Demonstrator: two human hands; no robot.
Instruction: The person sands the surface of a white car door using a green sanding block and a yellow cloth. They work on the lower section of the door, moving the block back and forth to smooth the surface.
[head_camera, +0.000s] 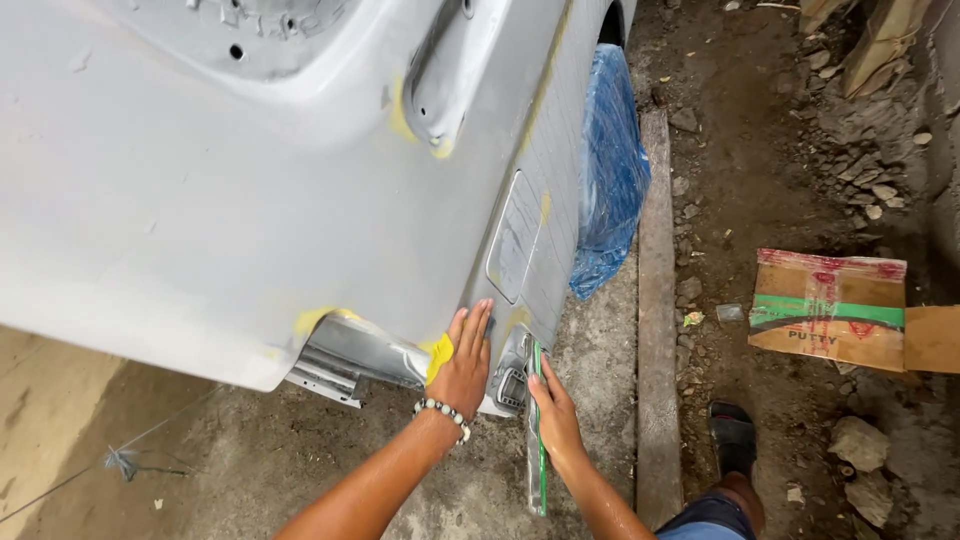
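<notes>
Low against the grey primed car body panel (200, 200), patched with yellow filler, the left hand (462, 365) lies flat with fingers straight and together, pressing a yellow piece, cloth or paper, I cannot tell which (439, 356), against the panel's lower edge; a beaded bracelet (444, 412) rings that wrist. Just to its right, the right hand (553, 412) curls its fingers around a long narrow grey strip with a green edge (539, 450), held upright beside the panel's corner. Further right, blue plastic sheeting (610, 170) covers the wheel, a wooden plank (655, 300) lies on the dirt floor (780, 180), then a flattened cardboard box (830, 308) and a black sandal (733, 436).
</notes>
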